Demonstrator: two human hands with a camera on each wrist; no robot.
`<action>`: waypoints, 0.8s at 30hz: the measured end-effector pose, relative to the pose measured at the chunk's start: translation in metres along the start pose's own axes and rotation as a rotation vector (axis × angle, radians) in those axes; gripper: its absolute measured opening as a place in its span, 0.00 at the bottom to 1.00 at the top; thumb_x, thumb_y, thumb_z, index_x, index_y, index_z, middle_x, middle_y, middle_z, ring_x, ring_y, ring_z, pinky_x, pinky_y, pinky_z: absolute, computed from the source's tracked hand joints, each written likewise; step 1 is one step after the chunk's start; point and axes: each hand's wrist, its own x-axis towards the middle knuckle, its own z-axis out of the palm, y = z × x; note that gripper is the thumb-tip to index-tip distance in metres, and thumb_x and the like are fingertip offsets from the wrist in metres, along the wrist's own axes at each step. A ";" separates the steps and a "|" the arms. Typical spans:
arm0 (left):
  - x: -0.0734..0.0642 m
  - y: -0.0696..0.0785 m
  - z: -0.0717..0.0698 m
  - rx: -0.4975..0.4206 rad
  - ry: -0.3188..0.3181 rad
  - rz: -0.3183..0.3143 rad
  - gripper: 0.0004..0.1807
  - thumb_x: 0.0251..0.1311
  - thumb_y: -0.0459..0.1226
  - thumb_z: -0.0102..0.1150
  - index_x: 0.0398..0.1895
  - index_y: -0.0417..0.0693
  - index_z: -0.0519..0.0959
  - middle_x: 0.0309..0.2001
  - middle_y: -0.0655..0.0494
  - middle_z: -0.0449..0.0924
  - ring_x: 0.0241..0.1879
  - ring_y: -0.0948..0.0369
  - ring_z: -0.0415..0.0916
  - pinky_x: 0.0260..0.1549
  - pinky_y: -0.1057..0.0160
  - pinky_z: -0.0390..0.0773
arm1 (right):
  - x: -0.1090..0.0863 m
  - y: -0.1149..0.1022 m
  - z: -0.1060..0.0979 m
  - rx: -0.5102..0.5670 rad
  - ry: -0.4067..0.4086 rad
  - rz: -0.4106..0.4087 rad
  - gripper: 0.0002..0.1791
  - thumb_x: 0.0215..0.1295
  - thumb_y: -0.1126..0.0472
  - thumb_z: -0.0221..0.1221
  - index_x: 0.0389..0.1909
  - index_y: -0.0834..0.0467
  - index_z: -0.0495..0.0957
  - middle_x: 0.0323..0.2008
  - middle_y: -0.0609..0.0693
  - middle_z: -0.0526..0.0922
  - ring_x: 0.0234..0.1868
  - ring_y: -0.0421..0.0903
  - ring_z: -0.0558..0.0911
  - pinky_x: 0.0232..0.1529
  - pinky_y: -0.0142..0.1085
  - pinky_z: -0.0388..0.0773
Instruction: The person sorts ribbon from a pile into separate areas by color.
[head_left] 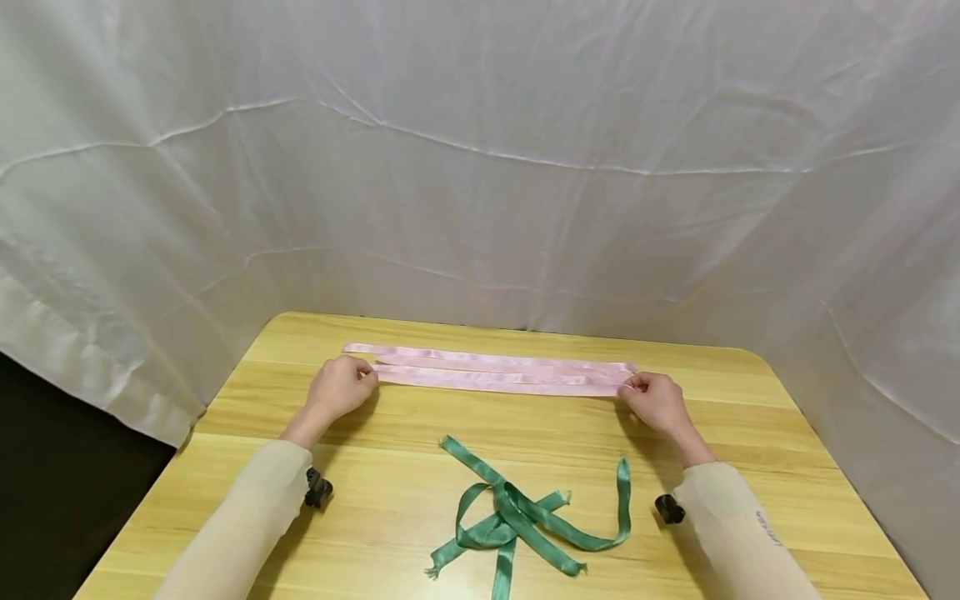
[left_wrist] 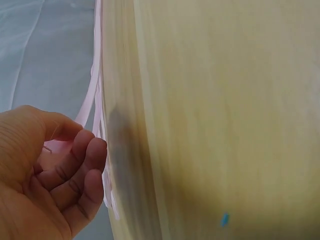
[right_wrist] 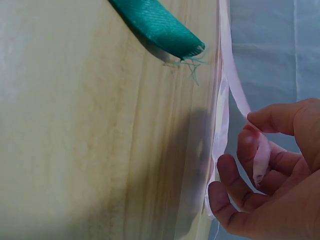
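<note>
Several pink ribbon strips (head_left: 480, 360) lie side by side across the far part of the wooden table. My left hand (head_left: 342, 388) pinches the left end of the nearest pink ribbon (left_wrist: 89, 102) between thumb and fingers. At the other end, my right hand (head_left: 657, 402) pinches the same strip, and its frayed tip hangs inside the palm in the right wrist view. Between the two hands this ribbon (right_wrist: 235, 85) runs nearly straight, lifted slightly at its ends. Closer to the body lies a loose tangle of green ribbons (head_left: 517, 521) with frayed ends.
The light wooden table (head_left: 390, 450) has rounded far corners. A pale cloth curtain (head_left: 480, 208) hangs behind it and along both sides. Dark camera mounts (head_left: 318, 488) sit at the wrists. A dark area shows at the far left, beyond the table's edge.
</note>
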 end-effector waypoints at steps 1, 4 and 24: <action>0.000 0.000 0.000 0.003 0.003 -0.004 0.13 0.68 0.38 0.58 0.42 0.39 0.89 0.39 0.43 0.89 0.28 0.55 0.76 0.33 0.56 0.75 | 0.001 0.001 0.000 -0.006 0.004 -0.005 0.11 0.70 0.61 0.60 0.40 0.66 0.83 0.26 0.52 0.85 0.24 0.41 0.78 0.29 0.35 0.73; 0.000 -0.002 -0.002 0.008 0.014 -0.017 0.13 0.67 0.37 0.57 0.42 0.38 0.88 0.38 0.43 0.89 0.29 0.54 0.77 0.32 0.55 0.75 | 0.003 0.003 0.000 -0.021 0.019 -0.021 0.11 0.68 0.62 0.60 0.41 0.66 0.84 0.29 0.55 0.86 0.26 0.42 0.78 0.31 0.35 0.73; -0.007 -0.010 -0.014 0.057 0.061 -0.065 0.17 0.70 0.38 0.55 0.54 0.38 0.83 0.48 0.38 0.87 0.29 0.54 0.76 0.24 0.60 0.71 | -0.003 0.018 -0.017 -0.060 0.098 0.025 0.21 0.70 0.58 0.55 0.54 0.69 0.81 0.26 0.59 0.79 0.22 0.47 0.69 0.28 0.39 0.66</action>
